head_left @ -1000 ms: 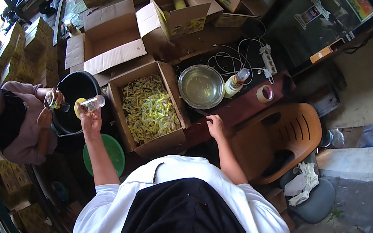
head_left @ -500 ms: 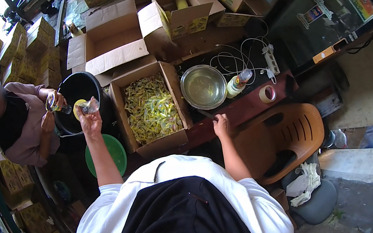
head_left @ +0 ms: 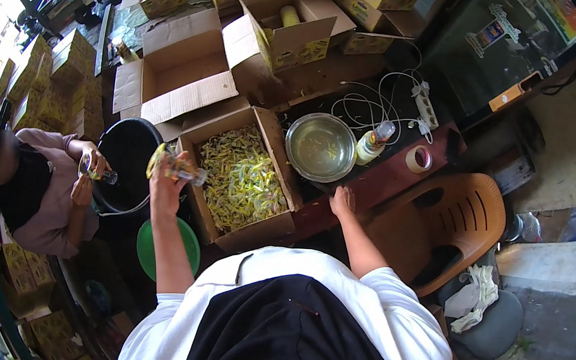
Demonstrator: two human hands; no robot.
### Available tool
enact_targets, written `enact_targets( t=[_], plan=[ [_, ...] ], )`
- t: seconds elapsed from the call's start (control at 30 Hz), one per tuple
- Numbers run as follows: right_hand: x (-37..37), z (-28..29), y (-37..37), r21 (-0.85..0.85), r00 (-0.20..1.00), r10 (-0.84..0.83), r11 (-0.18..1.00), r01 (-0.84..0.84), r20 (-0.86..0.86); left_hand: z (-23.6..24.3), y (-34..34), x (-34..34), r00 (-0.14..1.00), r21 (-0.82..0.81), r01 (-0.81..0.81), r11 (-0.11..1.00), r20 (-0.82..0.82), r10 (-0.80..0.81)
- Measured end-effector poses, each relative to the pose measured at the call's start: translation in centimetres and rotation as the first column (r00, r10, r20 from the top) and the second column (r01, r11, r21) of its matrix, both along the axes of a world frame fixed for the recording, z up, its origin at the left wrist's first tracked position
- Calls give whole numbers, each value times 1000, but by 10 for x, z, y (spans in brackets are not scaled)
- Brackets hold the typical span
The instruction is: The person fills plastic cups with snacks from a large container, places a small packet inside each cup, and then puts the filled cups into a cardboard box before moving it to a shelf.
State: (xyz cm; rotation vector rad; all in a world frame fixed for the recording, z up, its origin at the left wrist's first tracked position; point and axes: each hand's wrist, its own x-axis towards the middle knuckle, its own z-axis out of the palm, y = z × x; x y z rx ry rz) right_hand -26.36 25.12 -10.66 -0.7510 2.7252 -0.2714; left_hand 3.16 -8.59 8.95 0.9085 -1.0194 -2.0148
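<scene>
My left hand [head_left: 168, 184] grips a small clear bottle [head_left: 186, 173] with a yellow part, blurred by motion, above the left side of a cardboard box [head_left: 243, 178] full of small yellow packets. My right hand [head_left: 342, 202] has its fingers curled at the edge of the dark red table [head_left: 400, 186], just below a steel bowl [head_left: 320, 147] of liquid; whether anything is in them I cannot make out. A labelled bottle [head_left: 373, 144] and a tape roll [head_left: 419, 158] stand right of the bowl. A green basin [head_left: 166, 259] is under my left forearm.
A co-worker [head_left: 25, 176] at left handles a bottle over a black bucket [head_left: 129, 147]. Open cartons [head_left: 176, 79] and stacked boxes fill the back. A power strip [head_left: 424, 104] with tangled cables, an orange plastic chair [head_left: 468, 231] and a glass-doored cabinet [head_left: 503, 56] are at right.
My left hand has moved rightward from beside the bucket toward the packet box, turning the bottle. My right hand has shifted slightly right and down in the picture, as has most of the scene.
</scene>
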Motion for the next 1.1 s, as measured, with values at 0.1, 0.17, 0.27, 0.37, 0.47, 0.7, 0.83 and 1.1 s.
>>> enact_targets(
  t=[0.1,0.17,0.27,0.37,0.47,0.7,0.83,1.1],
  plan=[
    [-1,4,-7,1,1000,-5,1000,5,16,-6,18,-13,991,-179,64,982,127,-41],
    [-3,-3,-6,-51,998,44,998,-46,-46,-8,34,-33,982,-248,75,966,186,-29],
    [-12,-19,-3,-28,1000,16,999,-17,-20,-6,57,-47,983,-318,176,932,110,-148],
    [-11,-11,-13,22,998,56,998,-57,35,-12,66,-52,948,-610,244,754,314,-53],
    [-15,-5,-18,66,997,48,996,-52,63,3,76,-55,922,-593,312,742,377,-86],
    [-21,-7,-16,81,993,41,995,-50,110,5,82,-55,893,-625,372,687,442,-81],
    [-18,1,-18,111,989,38,992,-54,143,1,82,-49,901,-584,393,710,400,-169],
    [-13,15,22,-152,832,130,987,-55,539,-28,76,-40,909,-531,320,784,406,-96]
  ],
)
